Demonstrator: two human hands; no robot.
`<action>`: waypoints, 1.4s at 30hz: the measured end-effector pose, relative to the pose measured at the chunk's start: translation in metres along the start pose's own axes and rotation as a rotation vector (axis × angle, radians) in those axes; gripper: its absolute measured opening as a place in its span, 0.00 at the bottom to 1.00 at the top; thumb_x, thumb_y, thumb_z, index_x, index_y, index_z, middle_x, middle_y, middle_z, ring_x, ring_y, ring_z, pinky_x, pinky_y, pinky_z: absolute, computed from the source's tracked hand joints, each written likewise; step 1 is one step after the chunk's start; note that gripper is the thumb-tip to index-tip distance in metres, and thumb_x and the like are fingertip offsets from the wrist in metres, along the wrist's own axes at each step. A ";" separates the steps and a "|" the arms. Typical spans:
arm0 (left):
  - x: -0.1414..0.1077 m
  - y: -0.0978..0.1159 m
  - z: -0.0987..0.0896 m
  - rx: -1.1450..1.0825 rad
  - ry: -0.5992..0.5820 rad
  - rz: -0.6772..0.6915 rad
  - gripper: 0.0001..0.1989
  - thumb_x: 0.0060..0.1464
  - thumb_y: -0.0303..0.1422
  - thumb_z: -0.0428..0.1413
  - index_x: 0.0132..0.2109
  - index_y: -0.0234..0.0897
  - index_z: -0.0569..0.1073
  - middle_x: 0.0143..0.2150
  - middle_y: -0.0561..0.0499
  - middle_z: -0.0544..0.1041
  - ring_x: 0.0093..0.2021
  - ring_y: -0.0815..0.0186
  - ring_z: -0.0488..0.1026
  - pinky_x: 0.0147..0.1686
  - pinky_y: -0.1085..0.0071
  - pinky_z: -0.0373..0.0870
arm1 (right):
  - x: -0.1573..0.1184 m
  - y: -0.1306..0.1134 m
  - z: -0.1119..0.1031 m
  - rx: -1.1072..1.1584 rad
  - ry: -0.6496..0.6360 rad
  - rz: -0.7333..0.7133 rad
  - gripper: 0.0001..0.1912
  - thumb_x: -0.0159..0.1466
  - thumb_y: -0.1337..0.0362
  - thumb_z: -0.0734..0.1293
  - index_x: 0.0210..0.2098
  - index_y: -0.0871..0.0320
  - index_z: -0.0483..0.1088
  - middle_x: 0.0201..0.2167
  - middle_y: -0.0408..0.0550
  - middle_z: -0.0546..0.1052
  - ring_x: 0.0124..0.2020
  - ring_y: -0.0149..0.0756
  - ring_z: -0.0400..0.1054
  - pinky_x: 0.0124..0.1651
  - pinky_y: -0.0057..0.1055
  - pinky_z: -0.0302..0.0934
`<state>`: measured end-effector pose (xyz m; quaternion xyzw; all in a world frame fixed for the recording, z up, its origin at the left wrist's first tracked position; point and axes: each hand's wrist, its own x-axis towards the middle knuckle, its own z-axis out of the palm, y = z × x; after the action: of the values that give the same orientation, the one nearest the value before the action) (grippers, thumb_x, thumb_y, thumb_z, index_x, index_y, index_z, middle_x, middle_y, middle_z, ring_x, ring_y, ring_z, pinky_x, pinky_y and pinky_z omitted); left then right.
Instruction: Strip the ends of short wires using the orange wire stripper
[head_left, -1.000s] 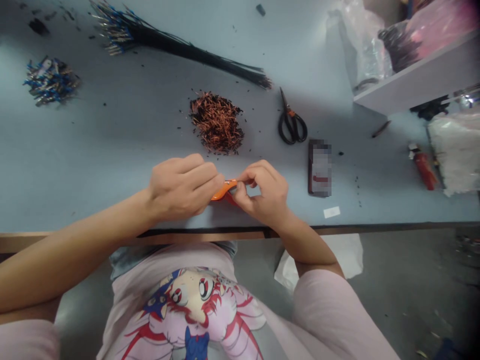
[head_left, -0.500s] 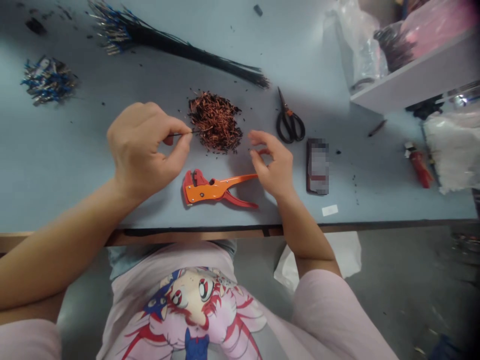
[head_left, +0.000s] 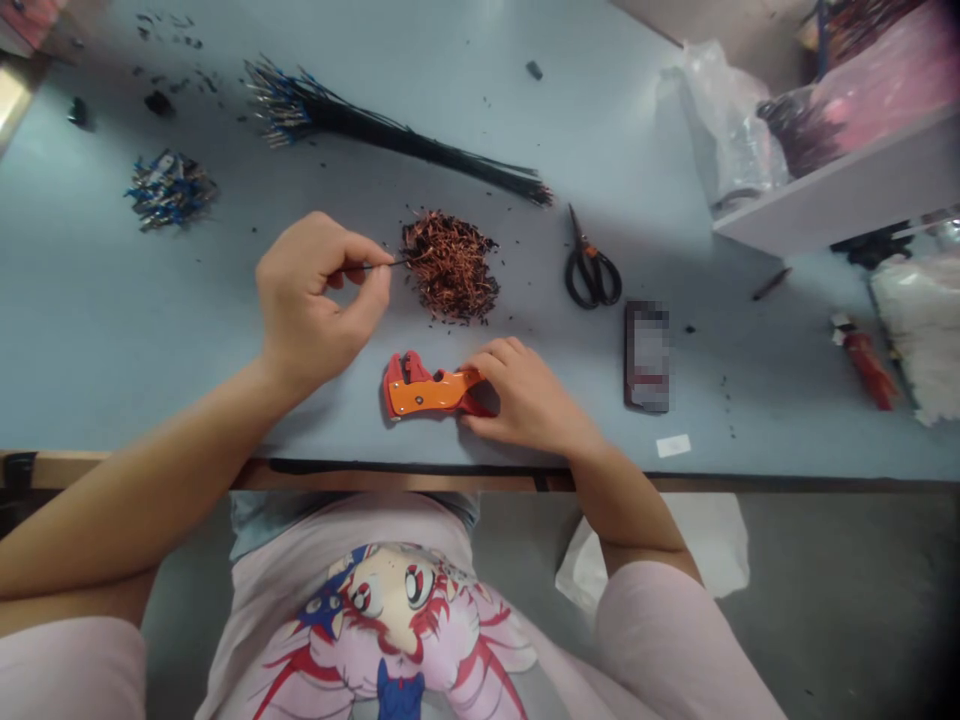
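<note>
Between thumb and fingertips, my left hand (head_left: 319,300) pinches a thin black wire (head_left: 358,267), its tip pointing right toward a heap of copper and black wire scraps (head_left: 454,268). My right hand (head_left: 525,395) is wrapped round the handles of an orange and red wire stripper (head_left: 429,394), which lies on the table with its jaws to the left. The fingers hide most of the handles. Above the heap lies a long bundle of black wires (head_left: 412,147) with blue and metal terminals at its left end.
Black scissors (head_left: 592,278) and a phone-like dark device (head_left: 647,355) lie to the right. A pile of blue terminals (head_left: 169,190) sits at the left. A shelf (head_left: 832,170) with plastic bags juts in at the right; a red-handled tool (head_left: 866,365) lies below it.
My right hand has come down from beside the scrap heap and closed round the stripper's handles. My left hand still pinches the wire. The whole view has shifted slightly.
</note>
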<state>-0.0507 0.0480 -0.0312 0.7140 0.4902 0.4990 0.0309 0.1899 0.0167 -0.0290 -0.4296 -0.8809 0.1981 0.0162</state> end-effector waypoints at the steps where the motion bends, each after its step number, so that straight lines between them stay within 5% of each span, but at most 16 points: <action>1: 0.000 0.000 0.000 -0.019 0.001 -0.022 0.06 0.60 0.31 0.51 0.34 0.42 0.70 0.27 0.54 0.69 0.27 0.70 0.63 0.26 0.69 0.61 | 0.001 0.001 -0.001 0.040 0.028 0.014 0.19 0.49 0.63 0.72 0.40 0.59 0.71 0.39 0.53 0.73 0.41 0.45 0.65 0.45 0.42 0.63; 8: -0.001 -0.006 0.005 -0.206 0.061 -0.170 0.05 0.62 0.33 0.52 0.40 0.41 0.72 0.33 0.54 0.74 0.33 0.72 0.69 0.30 0.70 0.64 | -0.003 0.020 -0.014 0.700 0.270 0.149 0.16 0.55 0.63 0.67 0.44 0.58 0.70 0.38 0.49 0.76 0.39 0.41 0.71 0.45 0.40 0.66; 12: 0.001 -0.003 0.009 -0.561 0.057 -0.407 0.05 0.57 0.35 0.58 0.36 0.38 0.75 0.28 0.56 0.73 0.29 0.75 0.67 0.27 0.73 0.63 | -0.002 0.023 -0.015 1.341 0.150 0.201 0.18 0.63 0.56 0.62 0.49 0.57 0.67 0.46 0.52 0.76 0.47 0.46 0.73 0.50 0.48 0.67; 16: -0.002 0.006 0.013 -0.782 -0.072 -0.659 0.05 0.53 0.35 0.60 0.35 0.39 0.76 0.25 0.54 0.72 0.22 0.75 0.62 0.21 0.74 0.56 | 0.004 0.009 -0.007 1.689 0.024 0.331 0.19 0.61 0.52 0.66 0.46 0.57 0.67 0.41 0.51 0.76 0.40 0.43 0.74 0.44 0.48 0.70; 20: -0.011 0.017 0.018 -0.923 -0.239 -0.816 0.05 0.52 0.34 0.60 0.36 0.37 0.75 0.23 0.56 0.70 0.19 0.76 0.57 0.19 0.75 0.52 | 0.006 -0.004 0.003 1.849 -0.019 0.317 0.20 0.59 0.54 0.70 0.46 0.57 0.66 0.38 0.48 0.75 0.36 0.38 0.73 0.40 0.45 0.73; 24: -0.018 0.023 0.023 -1.028 -0.332 -0.862 0.07 0.51 0.35 0.61 0.34 0.37 0.72 0.22 0.56 0.69 0.22 0.74 0.61 0.24 0.77 0.57 | 0.005 -0.008 0.007 1.948 -0.132 0.238 0.20 0.59 0.57 0.71 0.46 0.59 0.65 0.36 0.47 0.74 0.35 0.36 0.73 0.40 0.46 0.73; 35: -0.027 0.023 0.030 -1.045 -0.417 -0.876 0.10 0.47 0.40 0.65 0.33 0.38 0.76 0.33 0.52 0.76 0.33 0.70 0.70 0.39 0.72 0.67 | 0.003 -0.003 0.008 2.017 -0.225 0.193 0.19 0.61 0.55 0.69 0.46 0.60 0.64 0.36 0.48 0.73 0.35 0.37 0.72 0.42 0.49 0.72; 42: -0.028 0.027 0.030 -1.152 -0.455 -0.912 0.12 0.45 0.41 0.66 0.32 0.37 0.76 0.31 0.53 0.76 0.33 0.69 0.71 0.42 0.70 0.67 | 0.004 -0.001 0.011 2.030 -0.302 0.139 0.20 0.63 0.51 0.66 0.45 0.60 0.66 0.35 0.46 0.73 0.34 0.35 0.72 0.41 0.43 0.71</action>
<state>-0.0107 0.0265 -0.0509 0.3973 0.3802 0.4543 0.7009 0.1848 0.0154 -0.0398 -0.2341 -0.2644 0.9018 0.2491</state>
